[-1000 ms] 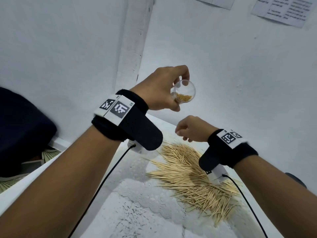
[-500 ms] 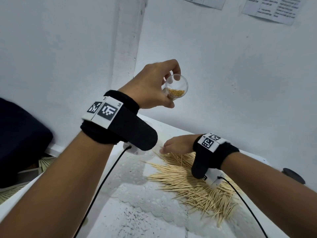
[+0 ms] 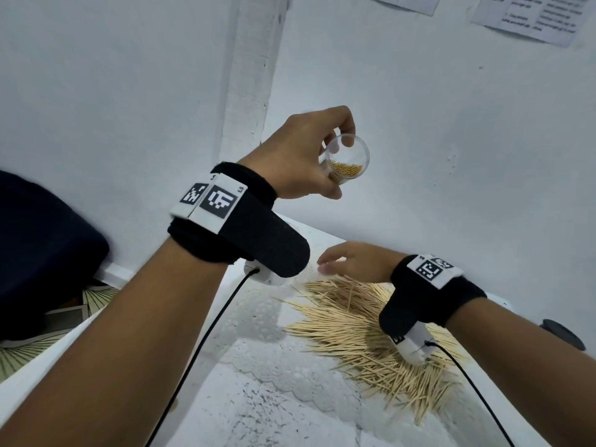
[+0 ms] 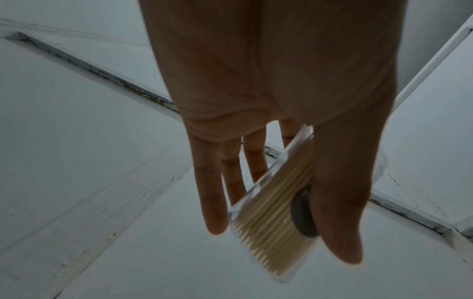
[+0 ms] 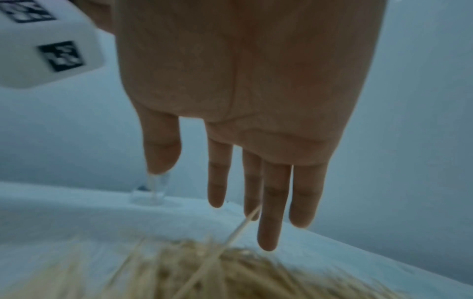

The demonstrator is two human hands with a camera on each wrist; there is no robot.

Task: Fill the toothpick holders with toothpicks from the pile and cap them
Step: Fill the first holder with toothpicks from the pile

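Head view first: the left hand (image 3: pixel 300 156) is raised at about 12 o'clock of the scene, fingers and thumb curled around a clear toothpick holder (image 3: pixel 346 161), mouth turned toward the camera, a layer of toothpicks lying along its lower side. Down at 4 o'clock the toothpick pile (image 3: pixel 371 327) sprawls over the white lace-patterned tabletop (image 3: pixel 258 398). The right hand (image 3: pixel 354 261) hovers at the pile's 12 o'clock edge, fingers extended and holding nothing that shows here. A dark round object sits at the far 3 o'clock edge; I cannot tell what it is.

Left wrist view: the holder (image 4: pixel 276 212) is pinched between thumb and fingers, tilted, sticks (image 4: pixel 274 218) packed along one wall, points toward the open end. It looks partly full, by my read.

Right wrist view, blurred: the fingers (image 5: pixel 268 202) hang straight and relaxed above the pile (image 5: pixel 204 269), one toothpick (image 5: pixel 238 228) sticking up against them, though whether it is caught between two fingers I cannot tell. An empty clear holder (image 5: pixel 153 190) stands on the table at 10 o'clock, just past the thumb.

The risk: that raised holder is tipped, and more tilt could spill its load. A loose grab below could scatter sticks or bring them up crossed, jamming at the mouth.
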